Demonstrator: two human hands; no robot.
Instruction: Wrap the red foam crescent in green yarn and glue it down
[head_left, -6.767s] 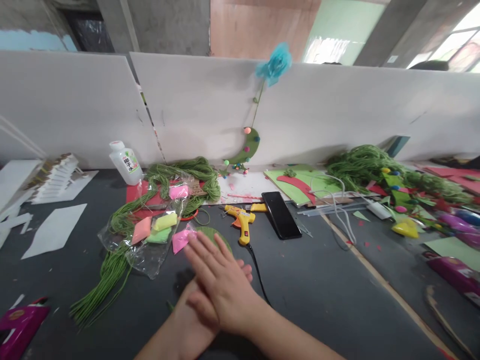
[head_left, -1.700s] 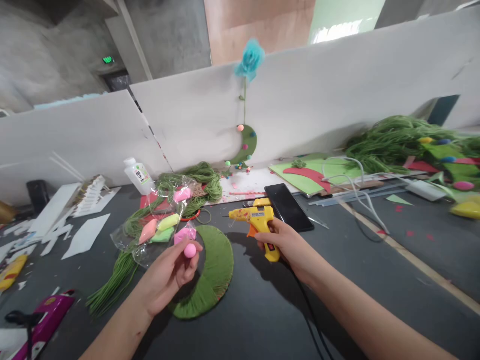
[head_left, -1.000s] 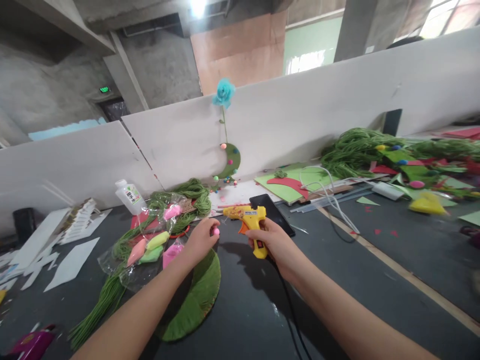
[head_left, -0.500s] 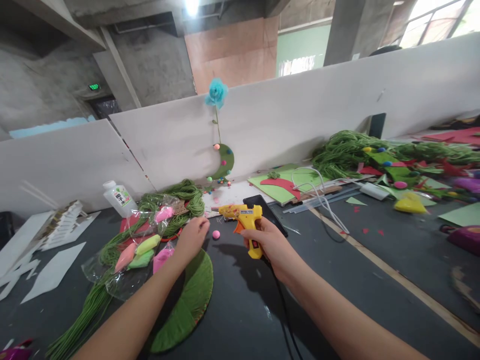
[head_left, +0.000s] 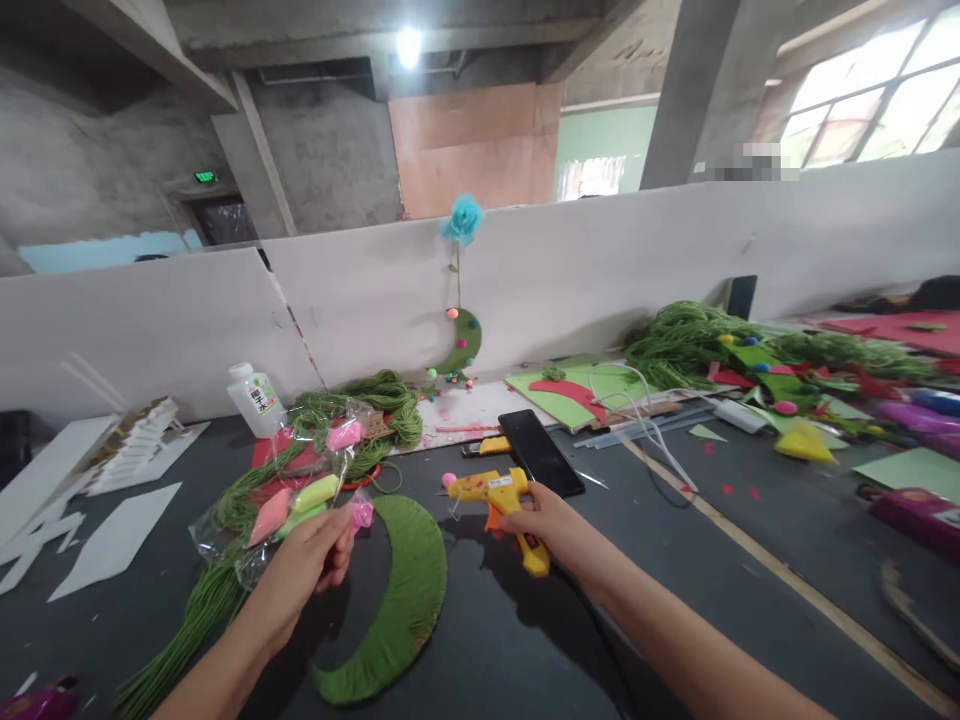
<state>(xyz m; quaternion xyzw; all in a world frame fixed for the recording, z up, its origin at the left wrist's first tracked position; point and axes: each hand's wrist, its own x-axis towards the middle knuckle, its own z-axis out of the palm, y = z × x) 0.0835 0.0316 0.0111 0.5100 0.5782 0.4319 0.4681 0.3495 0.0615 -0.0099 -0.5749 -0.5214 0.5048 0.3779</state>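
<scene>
A yellow hot glue gun (head_left: 491,488) with an orange trigger is in my right hand (head_left: 544,520), its nozzle pointing left. A small pink ball (head_left: 448,480) lies on the table by the nozzle. My left hand (head_left: 319,550) is closed, fingertips pinched together, over the table's left part; what is in it, if anything, I cannot make out. Beside it sits a pink clay packet (head_left: 361,512). Between my hands lies a green crescent (head_left: 420,580) wrapped in cord. Behind stands a smaller green crescent (head_left: 469,340) with coloured balls and a blue flower (head_left: 463,220).
A black phone (head_left: 540,450) and a yellow utility knife (head_left: 491,446) lie behind the glue gun. Bundles of green cord (head_left: 195,610) and a white bottle (head_left: 255,400) are at left. At right are a white cable (head_left: 652,430), red and green sheets and more cord (head_left: 682,340).
My left hand has drawn back toward me and left, away from the pink ball. The glue gun has come slightly nearer, its nozzle now by the ball. The view has tilted up.
</scene>
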